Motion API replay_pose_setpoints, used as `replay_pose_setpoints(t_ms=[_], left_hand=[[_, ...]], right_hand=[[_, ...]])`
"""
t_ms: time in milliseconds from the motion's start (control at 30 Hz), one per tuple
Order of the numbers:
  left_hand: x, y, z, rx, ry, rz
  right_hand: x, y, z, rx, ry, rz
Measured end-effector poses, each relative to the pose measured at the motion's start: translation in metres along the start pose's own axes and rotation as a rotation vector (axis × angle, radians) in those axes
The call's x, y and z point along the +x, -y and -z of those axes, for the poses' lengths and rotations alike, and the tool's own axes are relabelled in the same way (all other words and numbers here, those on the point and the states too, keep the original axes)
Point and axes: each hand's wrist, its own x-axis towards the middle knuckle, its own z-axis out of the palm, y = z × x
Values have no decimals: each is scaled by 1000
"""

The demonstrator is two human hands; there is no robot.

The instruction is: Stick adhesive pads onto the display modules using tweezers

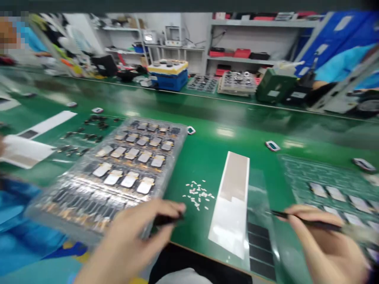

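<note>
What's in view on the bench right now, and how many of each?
green bench mat: one, green, under everything
wrapped tray of gold-tabbed parts: one, clear plastic, left of centre
flecks: many, white, right of the tray
strip: one, white and tan, centre-right
pads: about four, black, beside the strip's lower end
parts tray: one, green, far right
bin: one, blue with yellow top, background
black tweezers: one, black, in the left hand
dark tweezers: one, dark, in the right hand
left hand: one, lower centre
right hand: one, lower right
</note>
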Motion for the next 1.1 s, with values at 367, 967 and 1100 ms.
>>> replay_pose_setpoints(t_ms=[367,967,1100], left_hand=[[38,-8,-132,-15,319,-255],[37,-10,-147,203,482,-510],[38,-13,-152,193,457,-475]], right_hand=[[-8,-25,-44,118,154,-163],[-34,-47,-16,101,34,-272],[-33,-46,-16,105,35,-304]])
